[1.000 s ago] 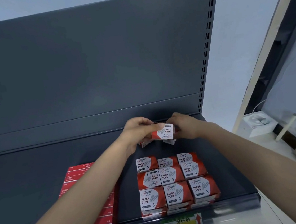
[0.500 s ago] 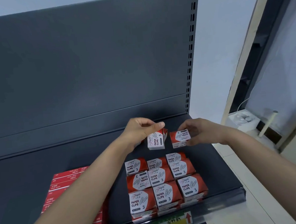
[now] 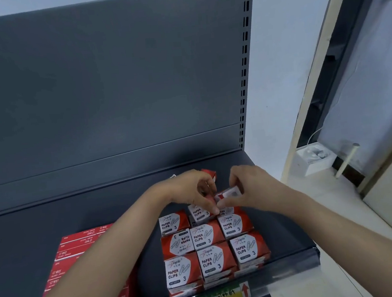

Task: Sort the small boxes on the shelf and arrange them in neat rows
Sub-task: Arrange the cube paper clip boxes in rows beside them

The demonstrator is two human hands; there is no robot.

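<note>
- Front row of small red-and-white paper-clip boxes (image 3: 213,261): it is sitting right at the front lip of the dark grey metal shelf (image 3: 292,242). A shove from 12 o'clock during placing could be pushing this row over the lip.
- Inverted box (image 3: 178,243), at 9 o'clock in the middle row: its label is reading upside down. Left so, the rows would be facing unevenly.
- Stack of flat red cartons (image 3: 80,252), lying at 9 o'clock of the block, near it but apart: the left forearm is passing above it and could be brushing the top carton.
- Tilted box (image 3: 199,212), at the block's rear middle: it is sitting askew over its neighbours. Let go like this, it would probably be settling crooked.
- Held box (image 3: 229,193): it is hanging just above the block's rear corner at 1 o'clock. Both hands are crowding one spot, so a knock between fingers could be dislodging it.
- Left hand (image 3: 189,192): it is reaching in from 7 o'clock, knuckles up and fingers curled downward, with fingertips (image 3: 214,209) touching the tilted box. Whether they are clamping or merely pressing it cannot be told.
- Right hand (image 3: 252,192): it is entering from 4 o'clock, with thumb and fingers clamped on the held box.
- Loose red box (image 3: 210,174): it is lying at 12 o'clock just behind the left hand, apart from the block and not yet sorted.
</note>
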